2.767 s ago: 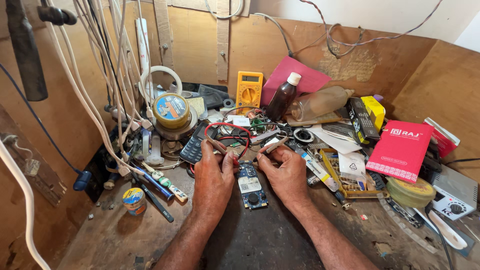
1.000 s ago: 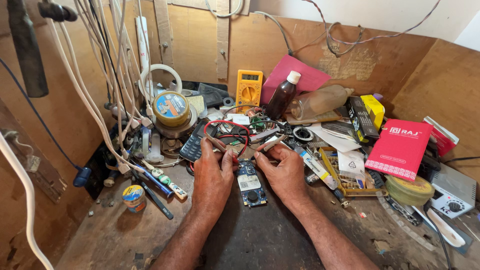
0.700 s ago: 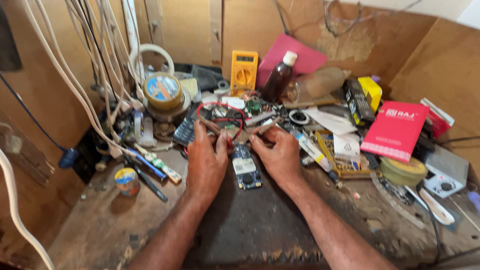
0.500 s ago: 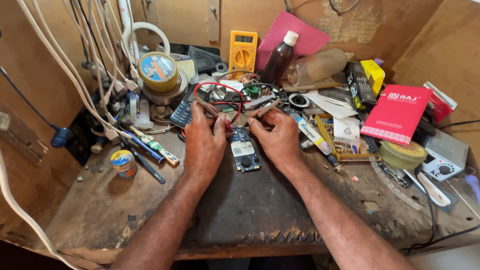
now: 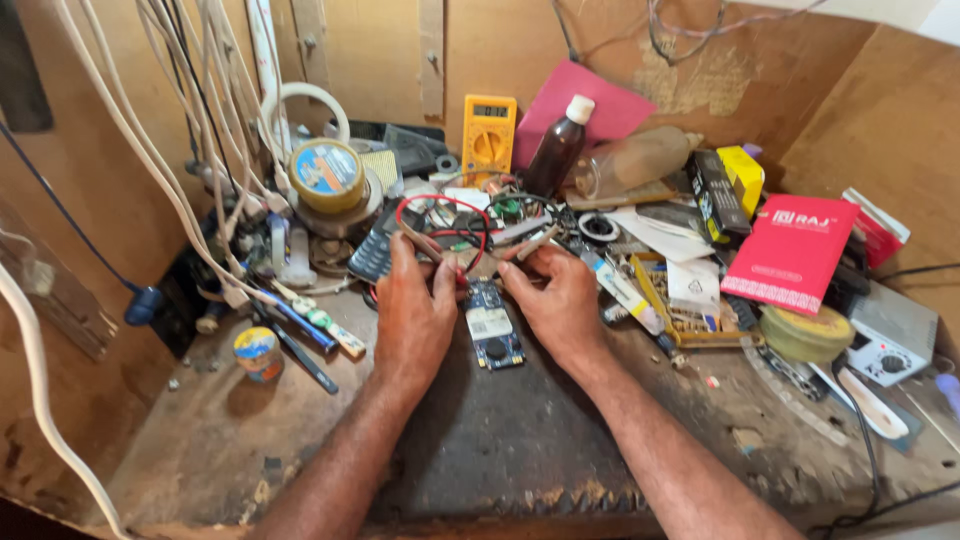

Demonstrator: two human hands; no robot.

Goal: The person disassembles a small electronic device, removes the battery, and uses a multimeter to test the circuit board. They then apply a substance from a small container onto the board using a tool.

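Both hands rest side by side at the middle of the workbench (image 5: 200, 450), a small blue circuit board (image 5: 491, 330) lying between them on the dark mat. The left hand (image 5: 412, 315) has its fingers curled and pinched on a thin probe (image 5: 425, 243) that slants up and away from it, with a red wire (image 5: 440, 205) looping above the knuckles. The right hand (image 5: 556, 300) is likewise curled, its fingertips closed on a second slim probe (image 5: 535, 243) that points toward the left one; the two tips sit near each other just above the board's far end. Whether they touch the board I cannot tell.

Behind the hands, toward the back edge, stands a yellow multimeter (image 5: 488, 135) leaning on the wall, and beside it a dark brown bottle (image 5: 556, 150) with a white cap, upright. A clear plastic bottle (image 5: 630, 160) lies on its side next to that, in front of a pink sheet (image 5: 590, 95).

Toward the back left a roll of tape with a blue and yellow label (image 5: 326, 172) sits on a heap of parts, under hanging white cables (image 5: 160, 150). A small round tin (image 5: 258, 352) stands alone near the left edge.

To the right lies a flat red rectangular packet (image 5: 792, 255) with white print, and in front of it a round greenish tin (image 5: 806, 333). A yellow tray (image 5: 680, 300) of small parts sits between that and the right hand.
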